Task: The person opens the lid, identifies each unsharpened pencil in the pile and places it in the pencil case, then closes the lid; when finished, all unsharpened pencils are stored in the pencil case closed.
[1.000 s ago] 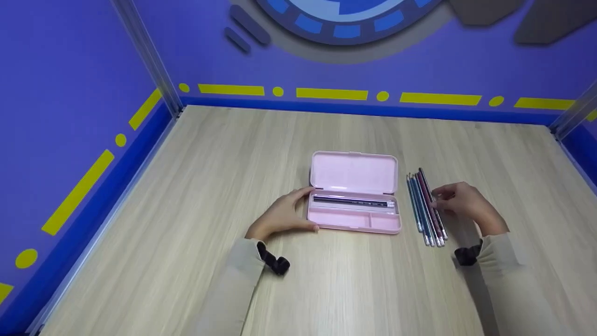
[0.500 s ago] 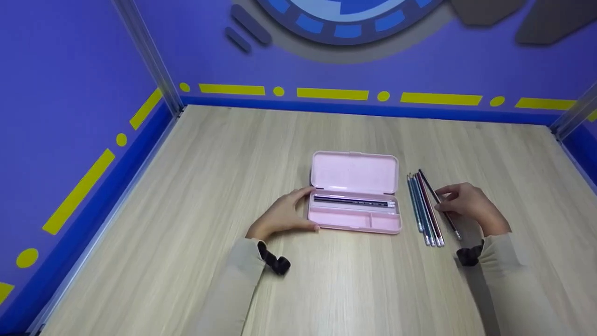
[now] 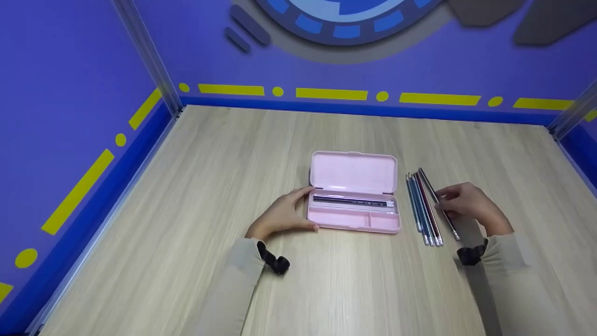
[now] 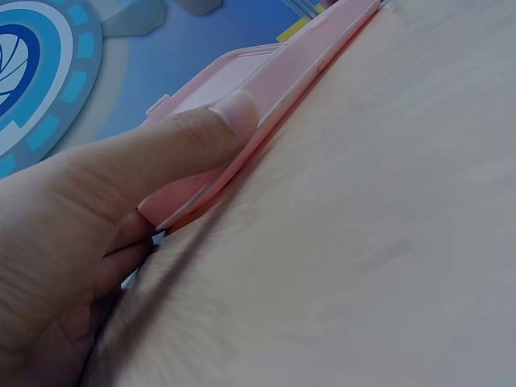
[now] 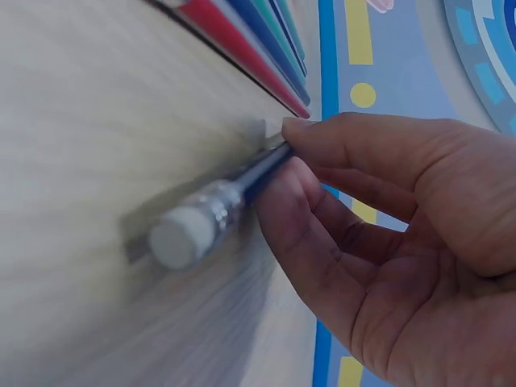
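Observation:
An open pink pencil case point(image 3: 354, 172) lies on the table, its lid tipped back. Dark pencils point(image 3: 350, 201) with white erasers lie in its rear compartment; nothing shows in the two front ones. My left hand point(image 3: 282, 214) holds the case's left end, thumb point(image 4: 235, 113) on the front wall, the other fingers partly hidden at the end. To the right, my right hand point(image 3: 468, 207) pinches a dark pencil point(image 3: 451, 225) between thumb and fingers. Its white eraser point(image 5: 176, 240) points toward the right wrist camera. Beside it lie several blue, teal and red pencils point(image 3: 423, 212).
The wood-grain table point(image 3: 233, 154) meets a blue wall point(image 3: 345, 74) with yellow marks at the back. Another blue wall point(image 3: 60, 116) runs along the left. Metal posts point(image 3: 149, 56) stand at the corners.
The dark pencil's eraser end has swung right, away from the other pencils, in my right hand's pinch. My left hand and the case stay in place.

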{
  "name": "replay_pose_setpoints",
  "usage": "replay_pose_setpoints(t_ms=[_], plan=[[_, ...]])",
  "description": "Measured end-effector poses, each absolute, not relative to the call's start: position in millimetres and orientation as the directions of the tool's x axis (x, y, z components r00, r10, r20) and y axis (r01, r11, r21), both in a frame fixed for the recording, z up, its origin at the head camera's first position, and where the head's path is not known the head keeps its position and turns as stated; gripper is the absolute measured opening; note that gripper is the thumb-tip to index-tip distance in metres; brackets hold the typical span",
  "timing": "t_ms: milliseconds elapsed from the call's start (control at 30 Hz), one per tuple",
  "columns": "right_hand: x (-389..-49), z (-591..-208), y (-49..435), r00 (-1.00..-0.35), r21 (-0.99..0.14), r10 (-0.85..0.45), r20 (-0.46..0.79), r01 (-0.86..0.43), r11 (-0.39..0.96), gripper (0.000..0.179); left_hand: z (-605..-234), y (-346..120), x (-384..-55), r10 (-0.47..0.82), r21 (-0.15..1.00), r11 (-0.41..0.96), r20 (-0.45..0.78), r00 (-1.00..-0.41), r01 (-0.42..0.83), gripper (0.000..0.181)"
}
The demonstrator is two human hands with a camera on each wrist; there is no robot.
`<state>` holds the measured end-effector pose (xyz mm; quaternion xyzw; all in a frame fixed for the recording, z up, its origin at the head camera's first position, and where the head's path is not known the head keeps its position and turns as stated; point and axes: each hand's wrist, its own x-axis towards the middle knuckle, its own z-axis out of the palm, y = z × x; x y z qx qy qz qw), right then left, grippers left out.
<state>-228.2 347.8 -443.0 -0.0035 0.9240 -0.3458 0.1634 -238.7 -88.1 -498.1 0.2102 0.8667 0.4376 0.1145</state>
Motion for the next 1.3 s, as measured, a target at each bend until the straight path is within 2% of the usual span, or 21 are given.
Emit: replay_pose_setpoints(t_ms=[333, 600, 1000, 1300], plan=[[-229, -441, 346, -0.945, -0.676, -0.106, -0.311, 0.142, 0.724, 0.055, -499, -88, -239, 0.456, 0.813, 0.526, -0.023, -0.89, 0.249, 0.104], [-229, -431, 340, -0.964, -0.708, -0.125, -0.233, 0.08, 0.702, 0.048, -499, -88, -241, 0.464, 0.802, 0.534, -0.014, -0.886, 0.267, 0.105], [-235, -416, 322, -0.974, -0.721, -0.108, -0.201, 0.072, 0.689, 0.049, -497, -88, -241, 0.463, 0.793, 0.548, -0.023, -0.886, 0.265, 0.106], [-238, -411, 306, -0.977, -0.743, -0.151, -0.148, 0.009, 0.669, 0.044, -497, -88, -239, 0.467, 0.8, 0.537, -0.018, -0.884, 0.267, 0.107]])
